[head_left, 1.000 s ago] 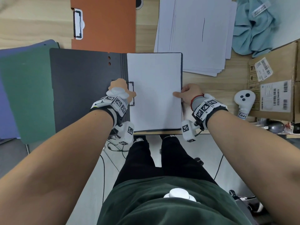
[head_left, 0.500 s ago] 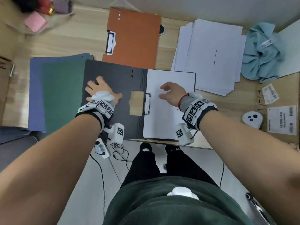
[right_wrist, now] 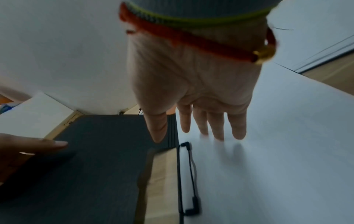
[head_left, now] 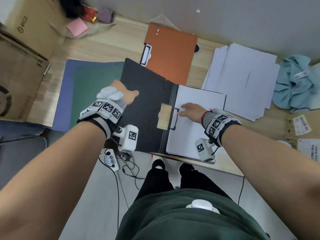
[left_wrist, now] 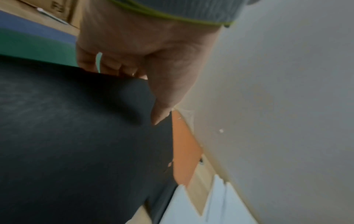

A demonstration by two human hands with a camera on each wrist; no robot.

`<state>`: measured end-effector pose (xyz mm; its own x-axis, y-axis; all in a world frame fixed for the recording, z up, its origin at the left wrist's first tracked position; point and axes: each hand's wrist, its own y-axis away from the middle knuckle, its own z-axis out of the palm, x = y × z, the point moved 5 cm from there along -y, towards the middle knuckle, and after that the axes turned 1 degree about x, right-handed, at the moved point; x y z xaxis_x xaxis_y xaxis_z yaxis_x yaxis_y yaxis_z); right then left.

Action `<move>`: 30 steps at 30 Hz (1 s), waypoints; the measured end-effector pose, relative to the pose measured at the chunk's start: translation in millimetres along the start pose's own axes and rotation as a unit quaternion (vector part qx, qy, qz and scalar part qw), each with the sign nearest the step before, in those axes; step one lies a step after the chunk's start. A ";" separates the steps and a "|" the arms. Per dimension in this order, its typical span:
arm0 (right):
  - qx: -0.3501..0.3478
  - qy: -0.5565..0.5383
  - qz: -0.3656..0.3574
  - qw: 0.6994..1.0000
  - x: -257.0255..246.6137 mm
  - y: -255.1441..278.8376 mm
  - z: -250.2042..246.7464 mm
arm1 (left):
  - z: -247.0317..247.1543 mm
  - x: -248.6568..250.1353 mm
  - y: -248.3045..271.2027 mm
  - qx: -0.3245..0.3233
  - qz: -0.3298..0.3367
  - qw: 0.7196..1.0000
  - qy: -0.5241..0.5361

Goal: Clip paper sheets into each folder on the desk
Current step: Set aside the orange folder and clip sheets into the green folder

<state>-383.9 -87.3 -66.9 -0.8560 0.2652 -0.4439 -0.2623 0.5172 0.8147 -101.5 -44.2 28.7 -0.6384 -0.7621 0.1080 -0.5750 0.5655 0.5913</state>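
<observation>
**Black folder: cover being swung shut**

Right hand [head_left: 191,111] flat, fingers straight, steadying clipped sheets [head_left: 194,129] beside clip [head_left: 174,118]. Left hand [head_left: 123,94] pinches raised cover edge of black folder [head_left: 147,94], likely closing it. Beyond: orange folder [head_left: 170,54], spare paper stack [head_left: 242,80].

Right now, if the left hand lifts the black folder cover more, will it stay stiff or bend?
The cover probably flexes slightly: it bulges where the left hand grips its edge. It seems light, held by one corner. The clipped paper likely stays put.

Open folder [head_left: 147,108] at desk front; clipboard [head_left: 171,54] behind; paper stack [head_left: 242,80] right.
</observation>
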 end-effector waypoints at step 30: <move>0.094 -0.230 0.103 0.963 135.7 23.0 -66.4 | 170.1 115.7 64.6 -0.183 0.051 0.981 -0.038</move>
<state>-535.6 -93.4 -83.6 -0.5826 0.6876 -0.4333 0.0141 0.5417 0.8405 -299.5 -42.3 -56.5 -0.7268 -0.6744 0.1304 -0.2925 0.4757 0.8295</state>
